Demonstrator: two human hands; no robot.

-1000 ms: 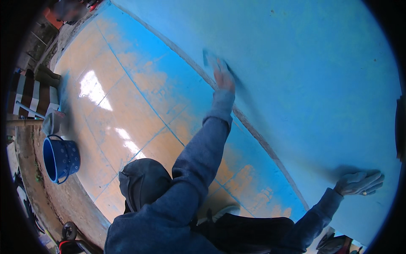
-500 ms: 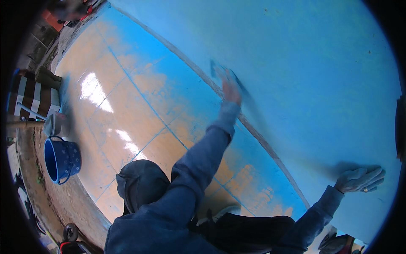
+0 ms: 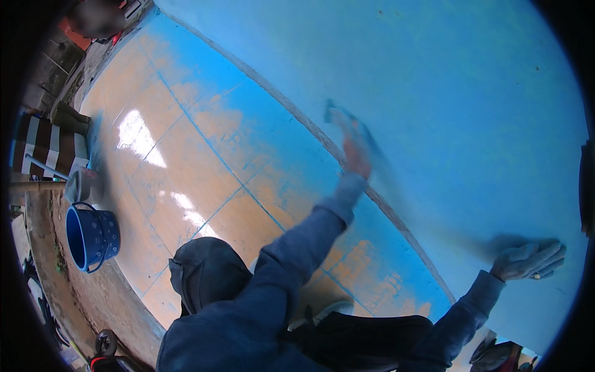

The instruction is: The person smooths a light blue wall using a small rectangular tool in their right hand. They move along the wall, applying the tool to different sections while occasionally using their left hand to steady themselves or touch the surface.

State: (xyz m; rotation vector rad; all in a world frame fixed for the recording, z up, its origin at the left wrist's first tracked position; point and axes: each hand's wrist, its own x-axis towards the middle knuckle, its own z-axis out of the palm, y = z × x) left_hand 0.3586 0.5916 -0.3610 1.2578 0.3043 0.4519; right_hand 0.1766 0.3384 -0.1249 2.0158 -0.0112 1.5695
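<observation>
Against the pale blue wall [image 3: 446, 124], my left hand [image 3: 356, 142] presses a thin, flat blue-green sheet [image 3: 330, 111] that looks like sandpaper. Motion blurs both, and the hand covers most of the sheet. It sits just above the wall's grey bottom edge. Farther right, my right hand [image 3: 527, 260] lies flat on the wall with its fingers stretched out and a ring on one of them. Its skin is coated in pale dust. Bright blue powder covers the tan tiled floor [image 3: 167, 211], thickest along the foot of the wall.
A dark blue bucket [image 3: 93, 239] with a handle stands at the left edge of the tiles, beside a translucent pail [image 3: 85, 185]. Behind them are olive boots [image 3: 69, 118] and a striped panel [image 3: 46, 142]. My dark-clothed bent leg [image 3: 207, 273] is low in view. A blurred person [image 3: 96, 18] is far left.
My left hand has slid right and slightly down along the wall with the sheet, its forearm following. My right hand stays in place. The blurred person at the far left shows more.
</observation>
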